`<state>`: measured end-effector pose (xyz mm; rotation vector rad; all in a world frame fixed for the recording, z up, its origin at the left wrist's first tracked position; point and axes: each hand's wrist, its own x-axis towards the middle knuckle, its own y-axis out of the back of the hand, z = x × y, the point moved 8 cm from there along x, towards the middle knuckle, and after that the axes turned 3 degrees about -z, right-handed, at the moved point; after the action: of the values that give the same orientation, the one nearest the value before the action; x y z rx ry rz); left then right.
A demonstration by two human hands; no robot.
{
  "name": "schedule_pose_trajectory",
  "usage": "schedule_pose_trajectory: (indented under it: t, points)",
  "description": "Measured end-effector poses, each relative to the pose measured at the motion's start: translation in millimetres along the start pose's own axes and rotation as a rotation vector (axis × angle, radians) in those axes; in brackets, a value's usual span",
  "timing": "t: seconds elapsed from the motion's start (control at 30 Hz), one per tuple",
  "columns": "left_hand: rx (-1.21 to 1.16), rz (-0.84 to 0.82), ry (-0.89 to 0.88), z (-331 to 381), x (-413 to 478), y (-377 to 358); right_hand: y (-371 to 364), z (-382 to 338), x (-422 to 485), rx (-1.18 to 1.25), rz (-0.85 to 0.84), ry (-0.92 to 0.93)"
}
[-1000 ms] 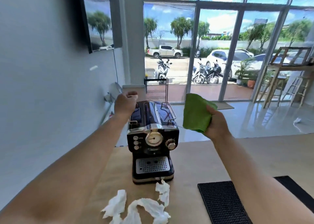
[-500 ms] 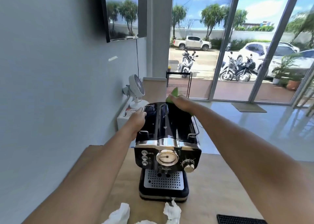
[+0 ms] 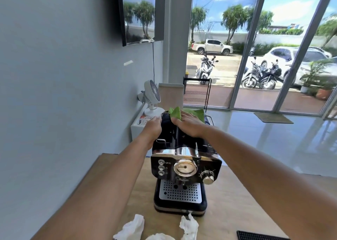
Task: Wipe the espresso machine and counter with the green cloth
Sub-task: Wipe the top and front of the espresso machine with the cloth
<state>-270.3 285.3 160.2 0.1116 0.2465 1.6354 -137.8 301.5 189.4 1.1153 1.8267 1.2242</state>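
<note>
While the left hand [image 3: 152, 128] grips the top left edge of the espresso machine [image 3: 186, 168], the right hand [image 3: 189, 125] lies pretty much flat, fingers straight, pressing the green cloth [image 3: 198, 114] down onto its top.

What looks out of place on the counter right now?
Crumpled white tissues lie loose on the counter just in front of the espresso machine, litter in the wiping path. Nothing spilled or damaged shows.
</note>
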Motion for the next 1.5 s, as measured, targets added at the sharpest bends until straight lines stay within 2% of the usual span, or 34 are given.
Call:
schedule_pose_trajectory:
  t: [0.33, 0.7, 0.83, 0.97, 1.03, 1.1, 1.17, 1.33, 1.4, 1.5]
  points:
    - [0.076, -0.003, -0.005, 8, -17, 2, -14, -53, -67, -0.051, -0.062, 0.123]
    - [0.238, 0.003, -0.022, 12, -20, 3, -9, -55, -128, 0.064, -0.035, 0.178]
    - [0.178, -0.002, -0.028, 14, -15, 1, 22, -43, -136, 0.443, -0.050, 0.054]
    - [0.178, -0.010, -0.008, 7, -11, 0, 76, -5, -110, 0.897, 0.212, -0.145]
    - [0.186, 0.001, -0.011, 4, -6, 0, 94, 13, -87, 0.958, 0.347, -0.212]
    - [0.187, 0.001, -0.024, 4, -5, 1, 103, 29, -59, 0.856, 0.482, -0.261]
    - [0.201, -0.022, -0.013, 2, -3, 0, 97, 36, -36, 0.596, 0.539, -0.304]
    - [0.172, -0.010, -0.012, 3, 0, 1, 18, 14, -7, 0.029, 0.131, -0.203]
    - [0.150, -0.010, -0.017, 3, 0, 0, 7, 15, -8, -0.012, 0.089, -0.235]
    - [0.153, 0.000, -0.036, 3, 0, -1, 11, 5, -25, -0.019, 0.136, -0.231]
